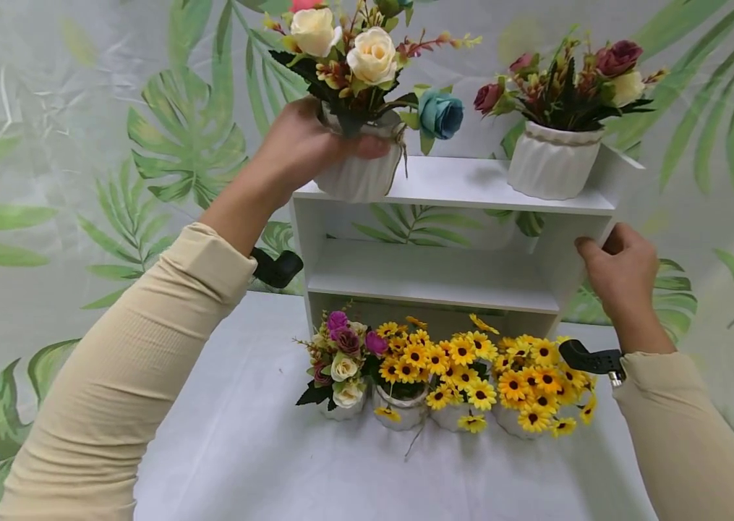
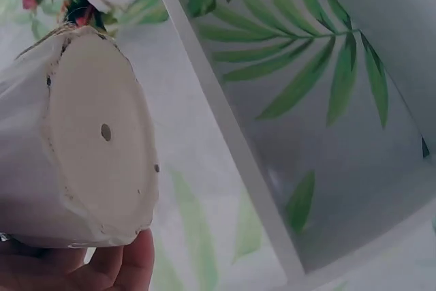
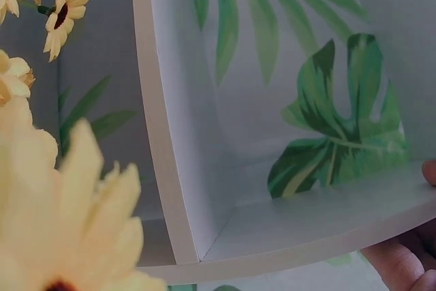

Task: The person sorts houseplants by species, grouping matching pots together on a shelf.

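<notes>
The left hand (image 1: 301, 148) wraps its fingers around the white flower pot (image 1: 360, 174), held at the shelf's (image 1: 464, 184) top, ten o'clock corner. The right hand (image 1: 620, 271) grips the shelf's side panel at three o'clock, thumb in front.

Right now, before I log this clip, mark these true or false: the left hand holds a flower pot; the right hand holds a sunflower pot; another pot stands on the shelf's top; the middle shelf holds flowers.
1. The left hand grips a white pot of cream roses. True.
2. The right hand holds a sunflower pot. False: it grips the white shelf unit at its right side.
3. A second white pot stands on the shelf top. True.
4. The middle shelf holds flowers. False: it is bare; the sunflowers stand on the table.
</notes>
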A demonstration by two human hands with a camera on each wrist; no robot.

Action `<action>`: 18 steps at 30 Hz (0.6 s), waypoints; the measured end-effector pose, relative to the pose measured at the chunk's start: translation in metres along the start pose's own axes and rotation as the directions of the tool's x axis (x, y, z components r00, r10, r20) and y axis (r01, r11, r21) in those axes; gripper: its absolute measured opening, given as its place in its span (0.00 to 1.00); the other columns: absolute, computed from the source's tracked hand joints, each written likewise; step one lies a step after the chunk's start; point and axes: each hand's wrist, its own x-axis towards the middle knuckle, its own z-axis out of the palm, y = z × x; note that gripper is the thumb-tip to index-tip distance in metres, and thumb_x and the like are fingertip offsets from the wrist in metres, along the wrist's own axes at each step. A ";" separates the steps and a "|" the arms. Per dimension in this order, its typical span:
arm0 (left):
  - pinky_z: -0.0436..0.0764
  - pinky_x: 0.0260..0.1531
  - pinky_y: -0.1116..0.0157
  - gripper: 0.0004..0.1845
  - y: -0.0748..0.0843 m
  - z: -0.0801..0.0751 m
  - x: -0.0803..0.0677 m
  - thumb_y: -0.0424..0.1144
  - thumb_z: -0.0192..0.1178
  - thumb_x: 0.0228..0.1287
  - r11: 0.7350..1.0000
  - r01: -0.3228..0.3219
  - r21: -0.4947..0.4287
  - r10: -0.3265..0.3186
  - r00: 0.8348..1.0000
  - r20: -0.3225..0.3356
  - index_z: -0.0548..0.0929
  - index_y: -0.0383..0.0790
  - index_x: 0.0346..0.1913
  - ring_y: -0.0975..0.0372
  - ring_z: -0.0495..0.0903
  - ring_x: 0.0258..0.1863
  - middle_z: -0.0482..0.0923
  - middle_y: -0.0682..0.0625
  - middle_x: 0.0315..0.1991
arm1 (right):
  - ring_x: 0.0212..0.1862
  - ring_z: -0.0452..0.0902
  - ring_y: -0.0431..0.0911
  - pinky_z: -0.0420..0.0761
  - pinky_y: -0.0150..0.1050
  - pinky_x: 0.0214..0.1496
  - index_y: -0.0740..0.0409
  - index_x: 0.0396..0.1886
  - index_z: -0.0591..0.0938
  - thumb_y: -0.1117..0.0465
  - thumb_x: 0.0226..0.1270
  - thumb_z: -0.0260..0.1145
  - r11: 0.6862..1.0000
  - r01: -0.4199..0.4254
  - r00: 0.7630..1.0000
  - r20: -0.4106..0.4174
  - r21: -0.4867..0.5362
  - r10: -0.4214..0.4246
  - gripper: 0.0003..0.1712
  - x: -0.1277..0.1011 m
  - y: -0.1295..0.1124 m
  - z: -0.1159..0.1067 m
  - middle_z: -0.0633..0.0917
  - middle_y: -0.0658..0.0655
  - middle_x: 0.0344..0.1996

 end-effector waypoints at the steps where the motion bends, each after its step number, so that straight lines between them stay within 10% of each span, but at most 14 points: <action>1: 0.73 0.54 0.65 0.37 -0.001 0.002 0.003 0.58 0.75 0.48 1.000 0.016 -0.014 -0.016 1.000 -0.006 0.77 0.55 0.63 0.65 0.73 0.53 0.77 0.55 0.59 | 0.56 0.76 0.47 0.72 0.26 0.43 0.54 0.68 0.74 0.44 0.69 0.58 1.000 0.004 1.000 0.001 0.001 -0.004 0.32 0.000 0.000 0.000 0.80 0.60 0.61; 9: 0.71 0.64 0.66 0.39 -0.006 0.024 0.027 0.50 0.78 0.46 0.967 0.102 -0.232 -0.119 0.991 -0.061 0.74 0.55 0.65 0.64 0.73 0.60 0.75 0.56 0.65 | 0.61 0.75 0.52 0.78 0.49 0.61 0.54 0.70 0.72 0.44 0.70 0.56 1.000 0.002 1.000 0.008 0.017 -0.002 0.33 0.000 0.000 0.005 0.78 0.62 0.65; 18: 0.72 0.63 0.69 0.40 -0.001 0.061 0.050 0.58 0.77 0.45 0.964 0.198 -0.177 -0.216 0.972 -0.093 0.76 0.55 0.64 0.66 0.74 0.61 0.77 0.57 0.64 | 0.50 0.75 0.37 0.72 0.25 0.42 0.51 0.66 0.76 0.44 0.68 0.59 0.999 -0.030 0.999 -0.019 0.024 0.031 0.30 0.002 0.001 0.004 0.81 0.52 0.55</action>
